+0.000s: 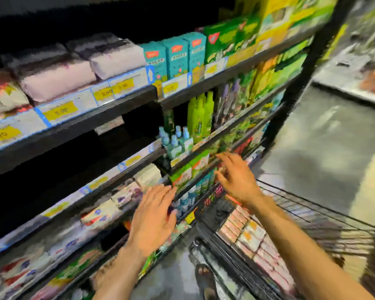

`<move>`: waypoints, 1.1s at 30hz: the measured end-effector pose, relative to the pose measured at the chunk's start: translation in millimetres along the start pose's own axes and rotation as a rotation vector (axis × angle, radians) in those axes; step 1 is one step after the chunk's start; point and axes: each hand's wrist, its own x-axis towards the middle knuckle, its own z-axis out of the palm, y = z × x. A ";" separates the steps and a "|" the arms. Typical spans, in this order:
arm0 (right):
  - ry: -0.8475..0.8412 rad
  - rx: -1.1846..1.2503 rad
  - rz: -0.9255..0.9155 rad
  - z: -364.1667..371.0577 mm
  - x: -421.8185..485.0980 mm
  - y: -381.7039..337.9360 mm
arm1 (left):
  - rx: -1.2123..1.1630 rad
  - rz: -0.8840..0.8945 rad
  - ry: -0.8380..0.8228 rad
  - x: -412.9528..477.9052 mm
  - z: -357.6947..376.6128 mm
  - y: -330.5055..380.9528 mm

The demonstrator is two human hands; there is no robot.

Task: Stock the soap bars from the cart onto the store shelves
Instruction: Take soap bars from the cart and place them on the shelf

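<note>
Both hands reach out toward the black metal store shelves (pixel 121 105), and neither holds anything. The left hand (pixel 154 219) has its fingers (pixel 160 191) straight and close together, with the tips at a lower shelf edge. The right hand (pixel 238 178) is blurred; its fingers (pixel 223 158) are spread apart and straight, with the tips near the shelf front one level higher. Small green-and-white boxes (pixel 191 169) stand on the shelf between the two sets of fingertips. Tall lime-green plastic bottles (pixel 200 118) stand above them. The pink-and-white wrapped soap bars (pixel 243 234) lie in tight rows inside the black wire cart (pixel 312 204), below the right wrist and right of the left fingers.
</note>
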 end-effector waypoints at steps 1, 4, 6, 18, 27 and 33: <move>-0.002 -0.015 0.054 -0.5 -22.9 13.5 | -0.017 0.039 -0.032 3.6 11.0 8.1; 0.022 -0.031 0.220 -0.8 -91.6 51.7 | -0.046 0.177 -0.121 17.2 47.8 36.0; 0.047 -0.047 0.322 2.8 -132.7 75.5 | -0.086 0.239 -0.198 27.9 74.4 55.3; -0.135 0.070 0.678 89.4 -251.8 205.3 | -0.114 0.402 -0.582 103.6 245.5 145.2; -0.165 0.320 0.811 181.1 -278.5 249.3 | -0.169 0.285 -0.851 124.6 367.2 144.6; -0.134 0.414 0.927 244.9 -287.0 270.8 | -0.221 0.228 -0.952 129.8 450.7 121.5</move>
